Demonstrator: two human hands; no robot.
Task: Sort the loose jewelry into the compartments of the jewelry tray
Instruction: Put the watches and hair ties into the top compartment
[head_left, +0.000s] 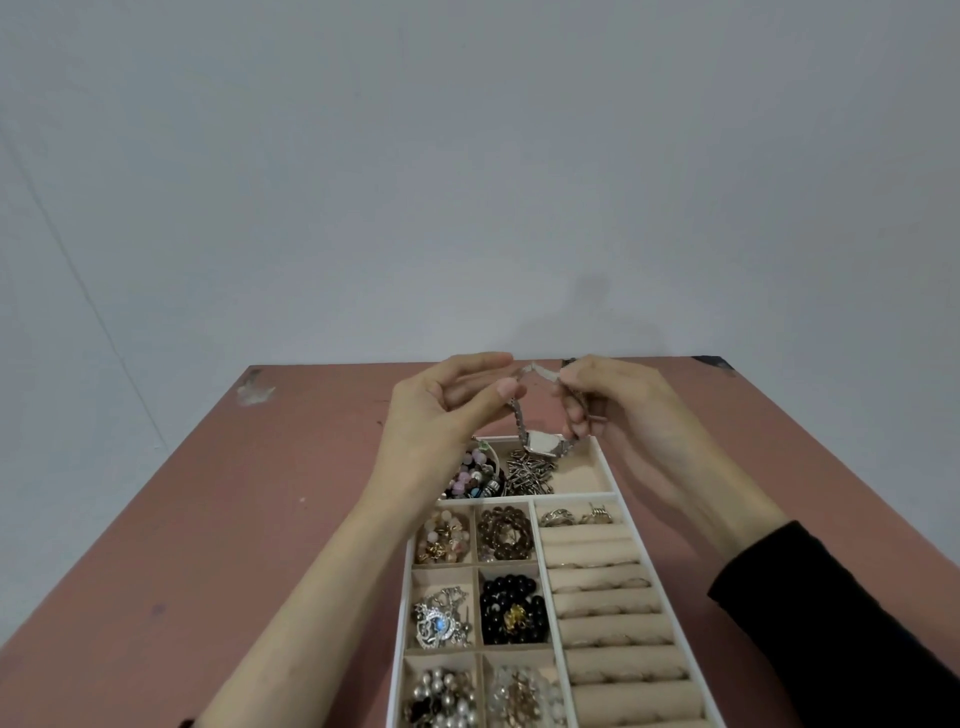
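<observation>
Two rings (557, 517) beside beige ring rolls (608, 597)

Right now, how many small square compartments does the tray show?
6, left of the ring rolls, holding: pink beads, brown beads, silver pendant, black beads, pearls, clear beads. More may lie below the picture's edge.

The bracelet (540, 442) is of bright metal, with shiny links and a polished flat plate. The tray (608, 466) has a smooth white rim and a matt beige cloth lining (velvet, as it looks). The black beads (511, 608) are glossy. The table (208, 519) is matt, its paint scuffed.
</observation>
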